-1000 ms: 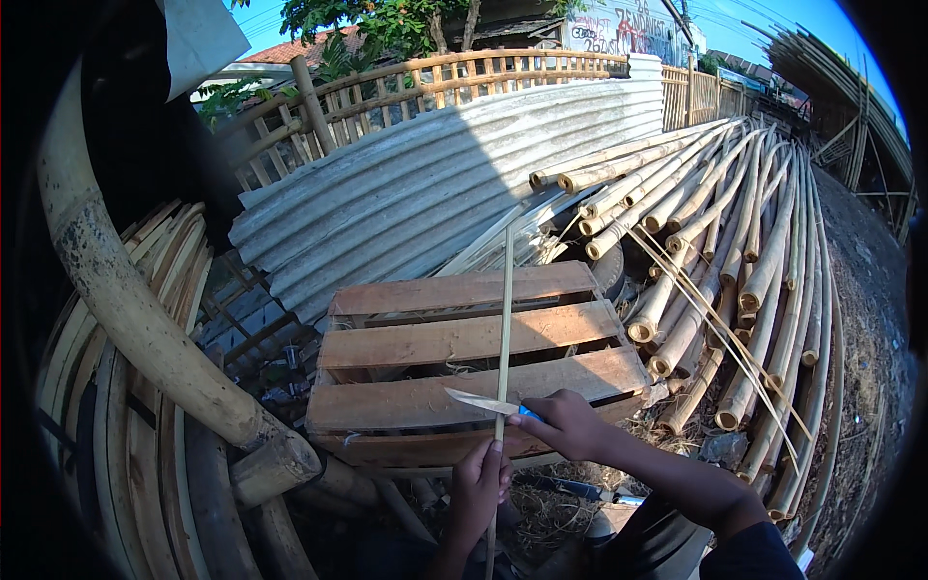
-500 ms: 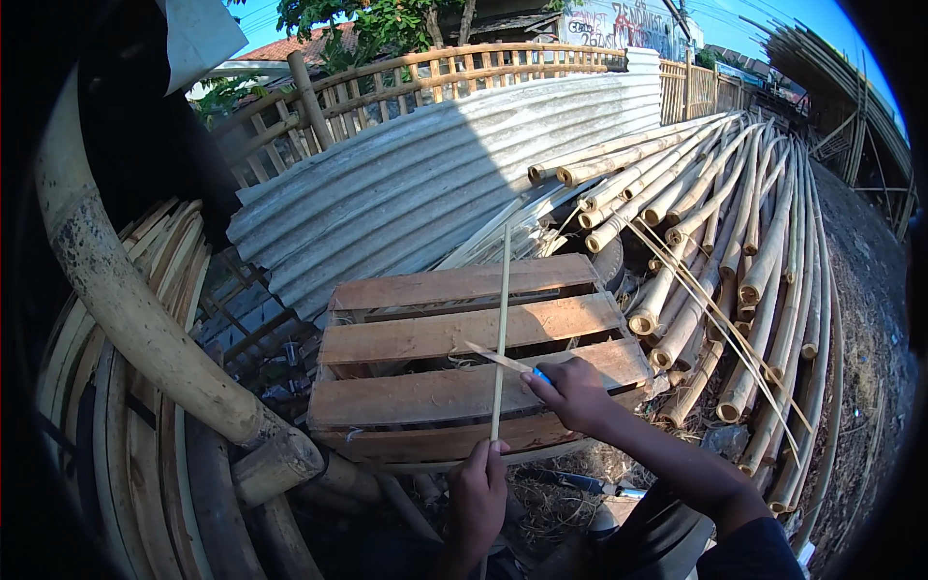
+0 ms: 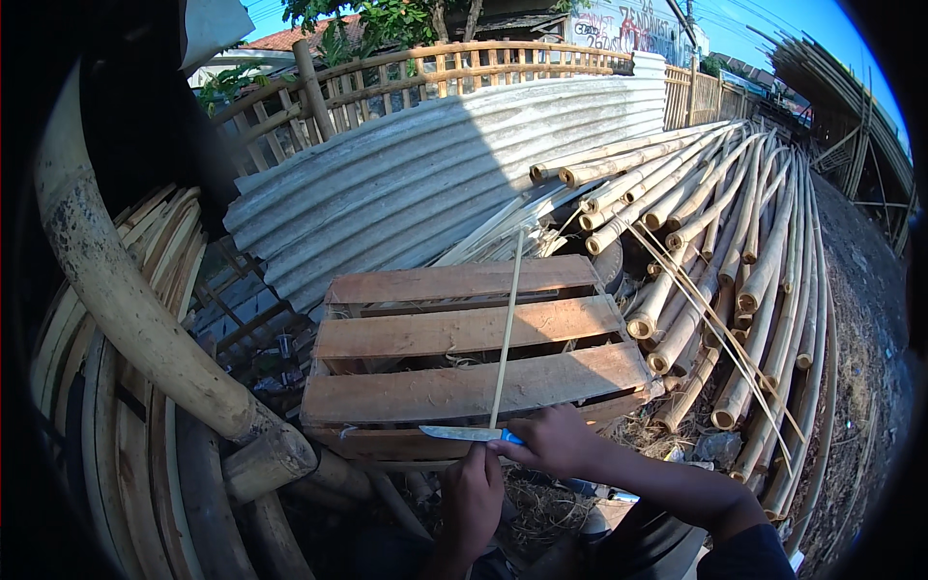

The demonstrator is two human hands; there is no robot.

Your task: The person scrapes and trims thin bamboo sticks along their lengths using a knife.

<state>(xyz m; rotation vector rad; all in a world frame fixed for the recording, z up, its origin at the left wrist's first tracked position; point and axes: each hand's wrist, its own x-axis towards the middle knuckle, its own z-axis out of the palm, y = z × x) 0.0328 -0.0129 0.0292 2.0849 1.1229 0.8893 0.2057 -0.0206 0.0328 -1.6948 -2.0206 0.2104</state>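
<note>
Over the near edge of a slatted wooden crate [image 3: 464,383], the right hand [image 3: 558,441] gripped a knife [image 3: 454,433] by its blue handle, the blade pointing left across a thin pale strip [image 3: 507,333]. The left hand [image 3: 472,503], its fingers [image 3: 475,466] closed around the strip's lower part, was just below the blade. From there the strip rose, leaning slightly right, in front of the slats. Bamboo poles [image 3: 698,224] lay heaped to the right; corrugated sheeting [image 3: 387,184] stood behind.
</note>
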